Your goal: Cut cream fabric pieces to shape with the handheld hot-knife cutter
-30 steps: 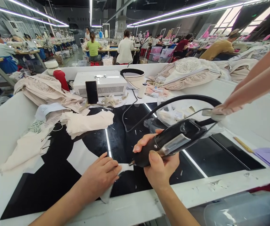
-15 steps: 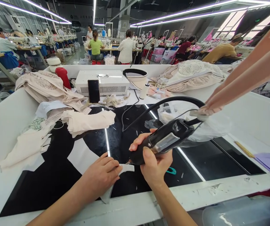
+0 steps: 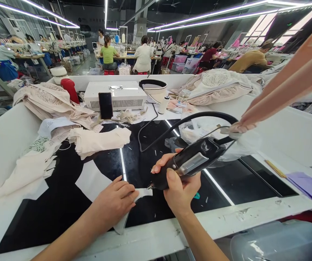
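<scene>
My right hand is wrapped round a black corded handheld cutter, which points down and to the left. Its thin metal tip is at the upper edge of a narrow white fabric piece, close to the fabric's right end. With fingers bent and close together, my left hand holds this fabric down on the black glossy tabletop. The fabric's lower part comes out below that hand, over the white front edge. A peach cloth strip is tied to the cutter's back end and runs up to the right.
A larger white piece and a stack of cream fabric lie to the left. Behind are a white box, a phone and a thread spool. A plastic bag lies under the black cord.
The cutter's tip has shifted slightly rightward along the fabric's upper edge, nearer its end. My left hand stays on the fabric. The whole view has drifted a little.
</scene>
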The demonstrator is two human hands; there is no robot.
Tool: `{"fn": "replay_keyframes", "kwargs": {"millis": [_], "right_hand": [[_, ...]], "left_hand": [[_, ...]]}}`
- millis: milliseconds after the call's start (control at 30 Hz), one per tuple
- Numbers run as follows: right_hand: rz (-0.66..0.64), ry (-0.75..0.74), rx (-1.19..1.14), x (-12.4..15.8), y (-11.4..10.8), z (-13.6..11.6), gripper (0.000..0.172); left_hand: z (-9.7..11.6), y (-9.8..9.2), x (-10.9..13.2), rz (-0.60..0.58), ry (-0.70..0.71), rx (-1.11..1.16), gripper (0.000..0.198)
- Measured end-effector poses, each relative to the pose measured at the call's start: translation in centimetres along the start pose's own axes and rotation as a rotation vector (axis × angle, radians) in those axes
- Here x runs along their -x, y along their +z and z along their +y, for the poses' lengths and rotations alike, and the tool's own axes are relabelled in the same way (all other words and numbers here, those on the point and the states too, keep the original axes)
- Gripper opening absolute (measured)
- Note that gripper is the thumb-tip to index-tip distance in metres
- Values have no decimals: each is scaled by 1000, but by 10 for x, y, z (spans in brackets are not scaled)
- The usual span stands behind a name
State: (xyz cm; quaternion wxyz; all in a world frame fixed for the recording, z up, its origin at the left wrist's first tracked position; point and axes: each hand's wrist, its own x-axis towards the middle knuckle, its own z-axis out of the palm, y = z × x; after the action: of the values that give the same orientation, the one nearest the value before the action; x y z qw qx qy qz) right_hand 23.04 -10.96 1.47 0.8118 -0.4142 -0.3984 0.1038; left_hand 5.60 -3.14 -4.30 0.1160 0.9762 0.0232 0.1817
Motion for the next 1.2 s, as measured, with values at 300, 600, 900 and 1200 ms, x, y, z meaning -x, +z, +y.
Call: {"fn": "replay_keyframes", "kwargs": {"millis": [300, 600, 900, 1200], "right_hand": [[-53, 19, -107, 9, 5, -6, 35], [-56, 27, -43, 10, 6, -7, 32], [-18, -1, -15, 8, -3, -7, 34], [27, 35, 21, 10, -5, -10, 34]], "left_hand": [[-1, -2, 0, 3, 5, -11, 28], [-2, -1, 0, 7, 15, -9, 24], [-2, -3, 0, 9, 16, -2, 25], [5, 0, 0, 148, 32, -123, 26]]}}
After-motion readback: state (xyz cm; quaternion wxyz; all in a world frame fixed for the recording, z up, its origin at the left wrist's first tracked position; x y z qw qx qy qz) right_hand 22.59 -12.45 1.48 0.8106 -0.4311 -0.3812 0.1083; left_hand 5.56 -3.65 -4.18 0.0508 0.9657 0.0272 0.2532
